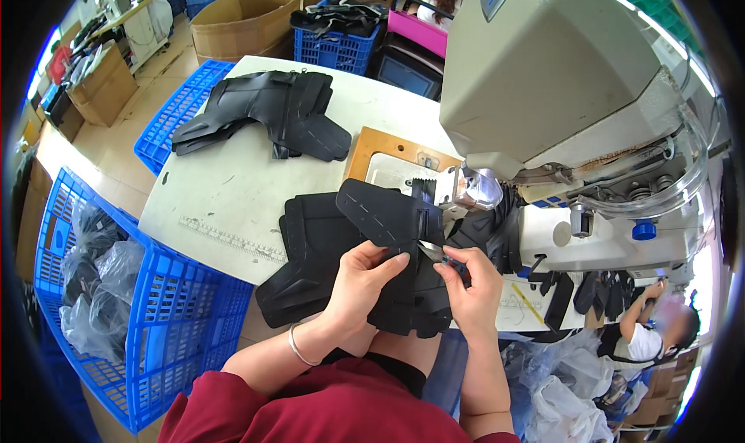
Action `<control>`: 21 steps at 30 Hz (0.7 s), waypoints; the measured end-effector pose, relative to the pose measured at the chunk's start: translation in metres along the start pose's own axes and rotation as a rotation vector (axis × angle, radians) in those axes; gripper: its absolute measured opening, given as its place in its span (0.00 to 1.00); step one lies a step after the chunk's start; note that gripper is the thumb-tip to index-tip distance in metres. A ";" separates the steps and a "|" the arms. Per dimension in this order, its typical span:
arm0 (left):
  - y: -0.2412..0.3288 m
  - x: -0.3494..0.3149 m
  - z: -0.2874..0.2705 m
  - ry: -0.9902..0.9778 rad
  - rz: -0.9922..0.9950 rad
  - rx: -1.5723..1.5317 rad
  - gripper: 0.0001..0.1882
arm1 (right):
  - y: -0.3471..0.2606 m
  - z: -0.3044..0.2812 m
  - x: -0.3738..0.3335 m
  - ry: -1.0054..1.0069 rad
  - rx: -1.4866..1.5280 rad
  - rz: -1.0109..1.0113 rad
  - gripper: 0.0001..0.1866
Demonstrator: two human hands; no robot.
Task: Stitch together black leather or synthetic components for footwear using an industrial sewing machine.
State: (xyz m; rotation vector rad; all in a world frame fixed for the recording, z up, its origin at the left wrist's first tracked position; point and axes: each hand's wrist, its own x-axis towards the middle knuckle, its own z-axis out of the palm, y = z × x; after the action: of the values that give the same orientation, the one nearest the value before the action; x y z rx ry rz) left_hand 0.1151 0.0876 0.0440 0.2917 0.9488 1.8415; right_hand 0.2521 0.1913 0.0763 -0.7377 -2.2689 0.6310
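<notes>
A black cut piece of sheet material (pixel 382 218), with pale dashed stitch lines, hangs over the table's near edge in front of the sewing machine. More black pieces (pixel 314 233) lie under it. My left hand (pixel 361 281) pinches the upper piece between thumb and fingers, a band around its wrist. Closed around small thread snips (pixel 431 250) is my right hand (pixel 473 284); their pointed metal blades lie against the piece near a narrow slot. The snips' handle is mostly hidden in my fingers.
A large sewing machine (pixel 559 78) rises at the right. On the white table (pixel 225 187) sits a stack of black pieces (pixel 272 109). A blue crate (pixel 178 319) with plastic bags stands at left; clear bags (pixel 566 404) lie lower right. Another person (pixel 644 338) works at far right.
</notes>
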 end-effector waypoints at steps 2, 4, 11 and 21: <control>0.000 0.000 0.000 0.002 0.010 0.011 0.10 | -0.001 0.000 0.000 0.021 -0.051 -0.041 0.11; -0.001 -0.001 0.000 -0.001 0.022 0.018 0.10 | -0.002 -0.001 0.000 0.026 -0.065 -0.065 0.11; -0.001 -0.003 -0.001 -0.007 0.001 0.091 0.10 | -0.004 -0.004 -0.001 -0.050 0.064 -0.015 0.11; -0.004 -0.004 0.000 -0.009 0.045 0.053 0.08 | -0.001 -0.003 -0.004 0.141 -0.221 -0.278 0.15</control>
State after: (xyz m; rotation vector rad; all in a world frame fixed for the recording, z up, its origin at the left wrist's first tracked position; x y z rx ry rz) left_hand 0.1192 0.0846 0.0420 0.3570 0.9933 1.8561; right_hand 0.2568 0.1886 0.0770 -0.5356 -2.2753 0.1942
